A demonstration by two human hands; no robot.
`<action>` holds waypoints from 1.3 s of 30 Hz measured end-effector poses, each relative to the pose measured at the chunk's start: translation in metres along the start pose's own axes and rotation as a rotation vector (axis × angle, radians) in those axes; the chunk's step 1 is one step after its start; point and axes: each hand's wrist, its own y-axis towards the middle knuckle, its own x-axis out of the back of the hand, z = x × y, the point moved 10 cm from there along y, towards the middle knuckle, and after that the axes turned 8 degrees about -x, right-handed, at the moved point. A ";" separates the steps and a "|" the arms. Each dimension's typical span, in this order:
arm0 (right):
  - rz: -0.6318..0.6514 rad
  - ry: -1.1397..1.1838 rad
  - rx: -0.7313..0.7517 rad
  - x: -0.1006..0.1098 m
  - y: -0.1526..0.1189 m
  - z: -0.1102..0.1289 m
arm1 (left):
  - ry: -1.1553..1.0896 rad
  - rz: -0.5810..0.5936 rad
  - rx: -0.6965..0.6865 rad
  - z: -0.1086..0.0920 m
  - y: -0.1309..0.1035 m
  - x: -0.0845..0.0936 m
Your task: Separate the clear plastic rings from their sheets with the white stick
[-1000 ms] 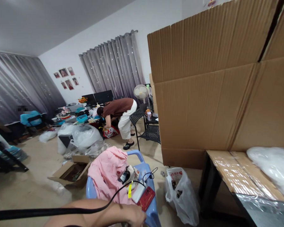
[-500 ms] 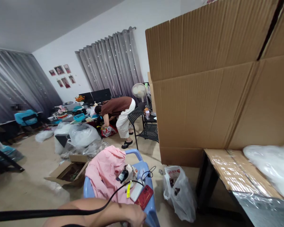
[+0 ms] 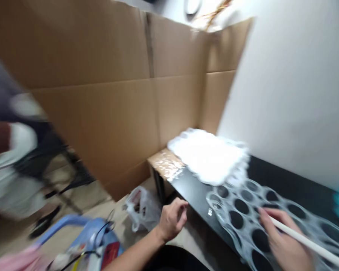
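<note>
While the left hand (image 3: 169, 222) hangs half-curled, visibly empty, beside the black surface (image 3: 192, 188), the right hand's closed fingers grip a white rod (image 3: 305, 240). It slants rightward, away from the left, over hole-patterned plastic (image 3: 247, 226).

Right hand (image 3: 289, 242) with white rod (image 3: 326, 253) newly in view

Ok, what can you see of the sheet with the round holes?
The perforated sheet is whitish and looks like thin, translucent plastic, with large round holes in rows. It lies on the black table, whose dark top shows through the holes. Its left edge looks rippled, and its far-left part meets the white bundle; blur hides whether it runs beneath. The right hand, holding a white rod, is over it; contact is unclear.
</note>
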 end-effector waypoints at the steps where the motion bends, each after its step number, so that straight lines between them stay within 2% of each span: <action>1: -0.061 -0.005 -0.045 0.016 -0.002 -0.005 | -0.067 -0.033 -0.060 -0.006 0.026 -0.010; 4: -0.189 0.021 -0.111 0.048 -0.003 -0.021 | -0.235 -0.007 -0.211 -0.034 0.093 -0.051; 7: -0.225 0.004 -0.166 0.065 -0.007 -0.048 | -0.277 0.221 -0.307 -0.061 0.139 -0.106; 10: -0.225 0.014 -0.209 0.071 -0.019 -0.075 | -0.245 0.464 -0.461 -0.081 0.154 -0.157; 13: -0.225 0.012 -0.224 0.071 -0.033 -0.088 | -0.187 0.620 -0.658 -0.088 0.146 -0.190; 15: -0.213 -0.025 -0.210 0.069 -0.041 -0.088 | -0.130 0.704 -0.735 -0.085 0.134 -0.203; 17: -0.207 -0.084 -0.199 0.068 -0.053 -0.085 | -0.089 0.770 -0.770 -0.080 0.122 -0.206; 21: -0.246 -0.180 -0.265 0.077 -0.079 -0.086 | -0.086 0.836 -0.824 -0.078 0.103 -0.196; 24: -0.330 -0.180 -0.309 0.097 -0.083 -0.090 | -0.109 0.812 -0.830 -0.082 0.105 -0.189; 27: -0.451 -0.149 -0.274 0.122 -0.064 -0.088 | -0.162 0.732 -0.775 -0.097 0.127 -0.195; 29: -0.462 -0.110 -0.243 0.131 -0.038 -0.090 | -0.235 0.713 -0.737 -0.114 0.148 -0.210; 32: -0.392 0.002 -0.276 0.130 0.008 -0.102 | -0.259 0.745 -0.664 -0.134 0.187 -0.253; 36: -0.310 0.131 -0.341 0.120 0.061 -0.119 | -0.097 0.757 -0.582 -0.135 0.241 -0.314; 39: -0.319 0.168 -0.335 0.121 0.092 -0.127 | -0.056 0.808 -0.600 -0.132 0.262 -0.344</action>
